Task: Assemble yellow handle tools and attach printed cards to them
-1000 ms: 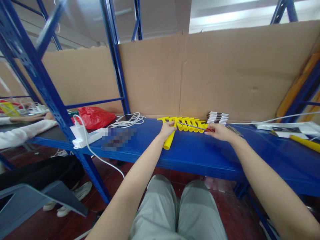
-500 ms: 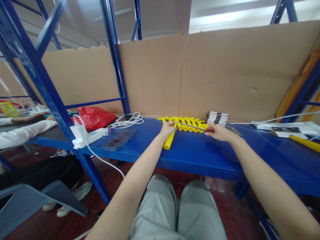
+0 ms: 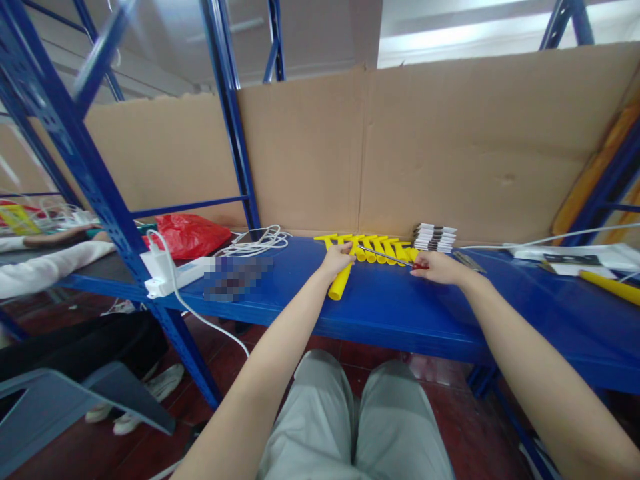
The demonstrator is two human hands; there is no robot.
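Head view: left hand [image 3: 336, 258] is clenched on yellow tube [image 3: 340, 283], steadied on the shelf [image 3: 280, 297].
Right hand [image 3: 440, 267]: red-handled screwdriver [image 3: 387, 256] is grasped, tip aimed left at the tube's top.

The scene is evenly and brightly lit from overhead; a ceiling light strip [image 3: 465, 33] is blown out to white glare; soft sheen is seen on the blue shelf [image 3: 400, 313]; shadows are faint; strong wide-angle bending is shown at the edges; a blurred patch [image 3: 235, 277] is seen beside the power strip [image 3: 175, 273]; the centre is rendered sharp.
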